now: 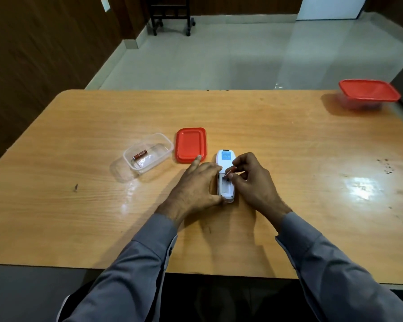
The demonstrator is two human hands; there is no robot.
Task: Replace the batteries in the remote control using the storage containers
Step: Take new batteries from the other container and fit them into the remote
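Observation:
A white remote control (225, 159) lies face down on the wooden table (289, 140), its battery bay uncovered. My left hand (197, 182) grips the remote's left side and near end. My right hand (251, 180) pinches a small red battery (231, 171) tilted over the top of the bay. Left of the remote stands a clear open container (149, 154) with one red battery (140, 155) inside. Its red lid (190, 145) lies flat between that container and the remote.
A second clear container with its red lid on (369, 92) stands at the table's far right corner. A dark chair (170, 15) stands on the tiled floor beyond the table. Dark specks mark the table at the right.

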